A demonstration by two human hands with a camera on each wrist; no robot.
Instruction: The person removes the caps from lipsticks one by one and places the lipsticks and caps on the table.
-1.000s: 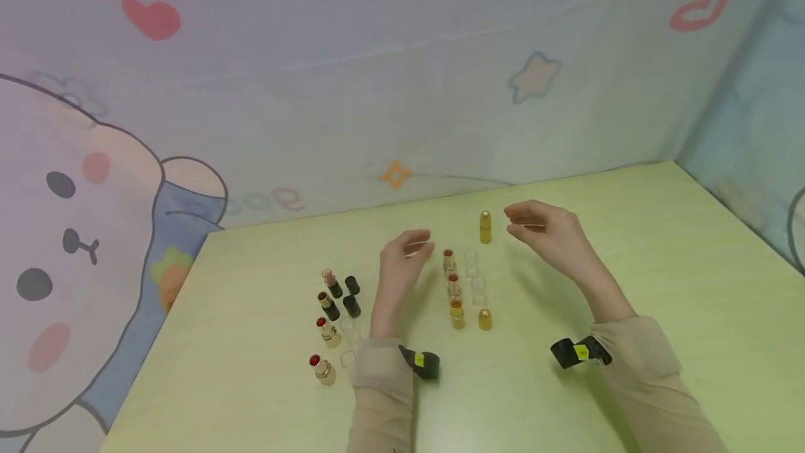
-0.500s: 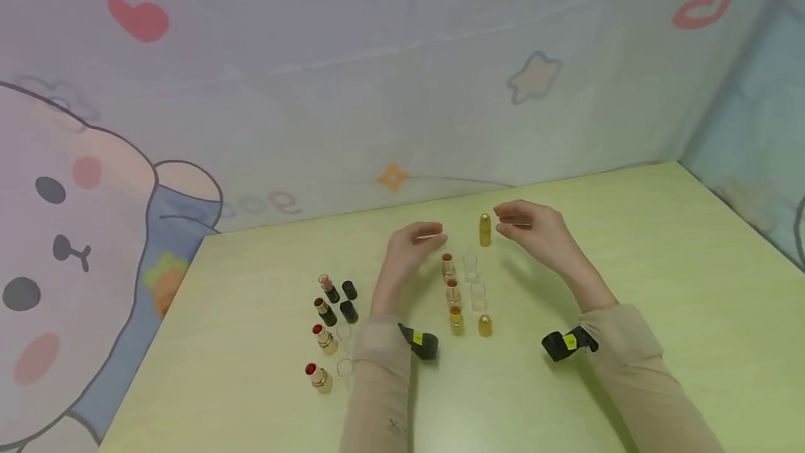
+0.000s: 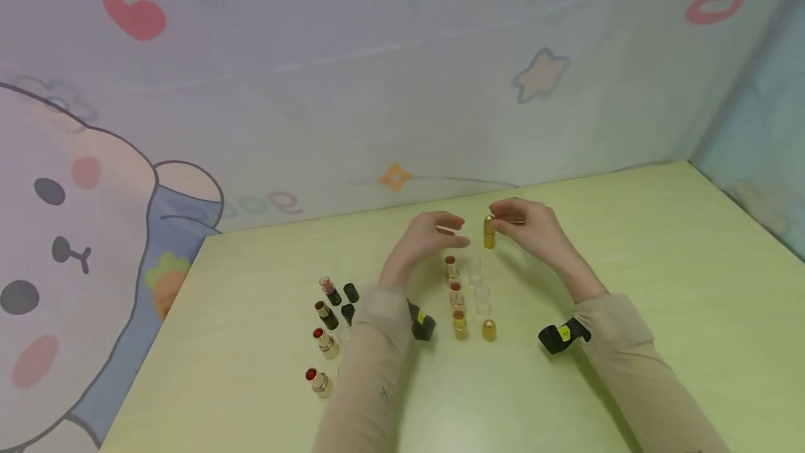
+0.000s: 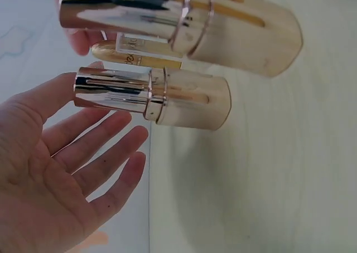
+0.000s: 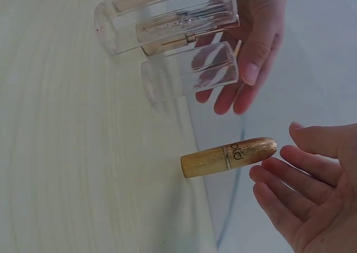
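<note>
A capped gold lipstick (image 3: 489, 233) stands upright at the back of the table. My right hand (image 3: 531, 226) is just right of it, thumb and fingers spread; in the right wrist view the fingertips come right by the rounded cap of the gold lipstick (image 5: 228, 158). My left hand (image 3: 430, 236) hovers on the other side, fingers relaxed and holding nothing. Before it stand uncapped lipsticks in a column: a red one (image 3: 451, 268), another red one (image 3: 455, 296) and an orange-red one (image 3: 460, 325). Beside them are clear caps (image 3: 482, 300) and a gold cap (image 3: 489, 331).
Left of my left forearm stands a second group of uncapped lipsticks, including a black-based one (image 3: 327, 315) and a gold-based one (image 3: 319, 383), with black caps (image 3: 351, 292). My left sleeve partly hides their clear caps. A printed cloth (image 3: 314, 89) hangs behind the table.
Both hands have closed in on the capped gold lipstick: the left moved right and slightly back, the right moved left until its fingertips reach the cap. The lipsticks stay in place.
</note>
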